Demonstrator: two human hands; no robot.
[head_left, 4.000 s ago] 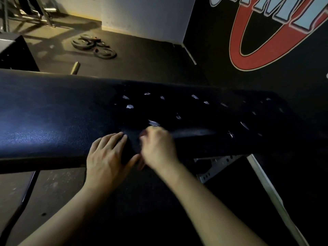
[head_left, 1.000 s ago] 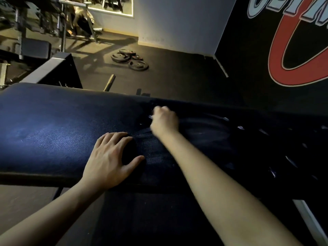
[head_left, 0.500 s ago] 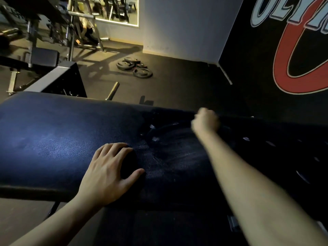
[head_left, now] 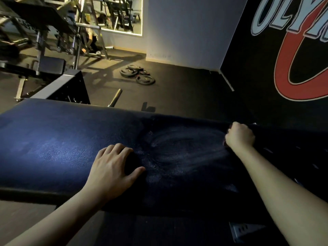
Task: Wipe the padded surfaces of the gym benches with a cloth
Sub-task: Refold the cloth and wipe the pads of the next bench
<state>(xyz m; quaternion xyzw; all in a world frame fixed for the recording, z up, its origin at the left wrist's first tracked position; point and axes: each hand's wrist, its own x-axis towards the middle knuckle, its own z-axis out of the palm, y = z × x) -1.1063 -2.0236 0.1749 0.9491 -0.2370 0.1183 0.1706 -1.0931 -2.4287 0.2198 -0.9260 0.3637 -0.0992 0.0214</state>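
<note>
While the cloth (head_left: 186, 157) lay spread across the middle and right of the bench pad (head_left: 53, 148), its far edge was gripped in the fisted right hand (head_left: 239, 137), and its left edge was pressed under the open-fingered left hand (head_left: 113, 171). Wiping was judged early; the bare left half remained.

The padded bench (head_left: 53, 148) runs across in front, dark blue; a dark cloth (head_left: 186, 157) lies spread over its right half, draping the near edge.

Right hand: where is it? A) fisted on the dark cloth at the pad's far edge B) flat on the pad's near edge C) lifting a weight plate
A: the right hand is a fist gripping the dark cloth at the far edge of the bench pad.
</note>
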